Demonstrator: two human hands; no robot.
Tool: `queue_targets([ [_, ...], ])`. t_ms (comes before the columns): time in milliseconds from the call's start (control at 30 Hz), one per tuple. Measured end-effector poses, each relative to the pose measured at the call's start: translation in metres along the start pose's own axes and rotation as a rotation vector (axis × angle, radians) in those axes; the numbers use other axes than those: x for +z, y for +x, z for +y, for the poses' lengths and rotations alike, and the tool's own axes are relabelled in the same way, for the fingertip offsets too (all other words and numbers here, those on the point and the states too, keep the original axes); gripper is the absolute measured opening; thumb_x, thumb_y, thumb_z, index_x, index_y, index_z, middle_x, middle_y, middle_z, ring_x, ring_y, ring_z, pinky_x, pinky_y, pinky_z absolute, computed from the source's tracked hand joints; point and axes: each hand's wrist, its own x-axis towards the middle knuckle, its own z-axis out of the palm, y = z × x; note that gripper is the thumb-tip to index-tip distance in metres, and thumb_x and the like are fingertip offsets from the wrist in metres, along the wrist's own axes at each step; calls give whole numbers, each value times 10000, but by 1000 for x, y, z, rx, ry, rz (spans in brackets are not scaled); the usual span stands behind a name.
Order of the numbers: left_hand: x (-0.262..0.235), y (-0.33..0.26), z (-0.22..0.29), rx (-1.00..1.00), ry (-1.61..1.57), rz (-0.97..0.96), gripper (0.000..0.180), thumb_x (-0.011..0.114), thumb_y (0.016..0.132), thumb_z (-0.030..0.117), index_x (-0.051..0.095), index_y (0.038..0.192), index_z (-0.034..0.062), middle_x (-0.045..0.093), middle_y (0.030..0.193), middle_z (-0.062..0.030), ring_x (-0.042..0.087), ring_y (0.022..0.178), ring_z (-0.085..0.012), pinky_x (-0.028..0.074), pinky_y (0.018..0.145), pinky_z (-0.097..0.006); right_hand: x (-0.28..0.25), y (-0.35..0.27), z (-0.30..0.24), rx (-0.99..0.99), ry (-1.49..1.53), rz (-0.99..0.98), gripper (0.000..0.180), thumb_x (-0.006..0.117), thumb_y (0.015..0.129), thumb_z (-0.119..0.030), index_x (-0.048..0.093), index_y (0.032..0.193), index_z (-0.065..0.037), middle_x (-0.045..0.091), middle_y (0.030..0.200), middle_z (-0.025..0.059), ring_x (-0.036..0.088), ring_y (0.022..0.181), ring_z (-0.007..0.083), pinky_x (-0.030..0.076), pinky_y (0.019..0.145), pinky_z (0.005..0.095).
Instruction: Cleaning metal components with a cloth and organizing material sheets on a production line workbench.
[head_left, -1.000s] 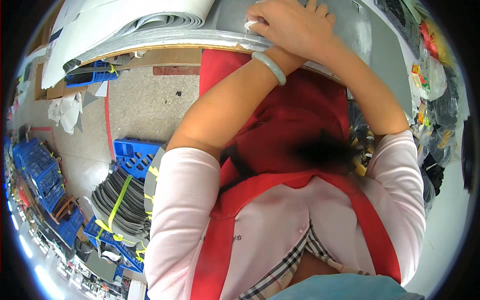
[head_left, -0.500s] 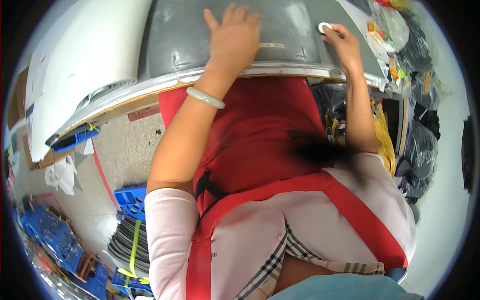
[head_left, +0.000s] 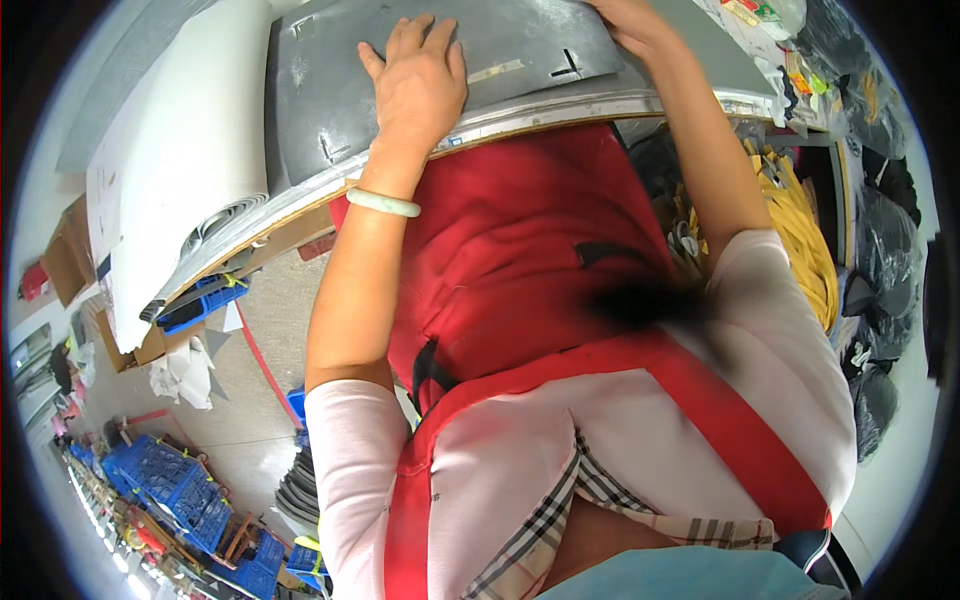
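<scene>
two hands show, with one dark grey sheet (head_left: 505, 40) between them on one table (head_left: 690, 60). the left hand (head_left: 420, 95) lies palm down on the sheet, its fingers spread apart, one pale bracelet (head_left: 383, 203) round its wrist. the right hand (head_left: 632, 22) is at the sheet's upper right edge; its fingertips run out of view, so i cannot tell whether they are apart or clamped. three angled marks and one pale strip (head_left: 497, 70) show on the sheet; one white roll (head_left: 205, 110) lies just left of it. half a second earlier the right hand is farther right, away from the sheet, pinching one white disc; the left hand is blurred then, sharp now, and the lower right mark (head_left: 568, 65) looks blacker.
</scene>
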Motion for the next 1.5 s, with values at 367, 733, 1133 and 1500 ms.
queue_targets([
  [367, -48, -12, 42, 324, -416, -125, 279, 792, 849, 114, 739, 1113, 39, 688, 1068, -124, 651, 976, -325, 526, 852, -416, -74, 35, 16, -534, 438, -161, 116, 668, 1022, -221, 666, 1082, -122, 703, 961, -35, 663, 852, 66, 531, 773, 233],
  [733, -55, 13, 16, 10, -571, -515, 260, 771, 850, 144, 761, 1097, 62, 692, 1044, -126, 662, 875, -306, 553, 800, -420, -72, -22, -15, -289, 649, 307, 410, 694, 1002, -283, 611, 1343, -70, 685, 1210, 11, 645, 1087, 132, 503, 960, 280],
  [1133, 14, 103, 37, 508, -284, 409, 292, 731, 887, 261, 697, 1060, 29, 690, 1151, -213, 675, 1037, -302, 559, 857, -457, -72, -39, -55, -383, 629, 267, 488, 593, 1055, -357, 546, 1425, -43, 626, 1381, 123, 620, 1236, 239, 496, 1072, 380],
  [1500, -243, 94, -338, -915, -470, 294, 347, 568, 1008, 334, 719, 1101, 36, 733, 987, -199, 695, 957, -407, 527, 828, -517, -81, -43, -53, -416, 557, 251, 461, 538, 1085, -335, 516, 1432, -34, 610, 1363, 137, 612, 1212, 258, 508, 1044, 390],
])
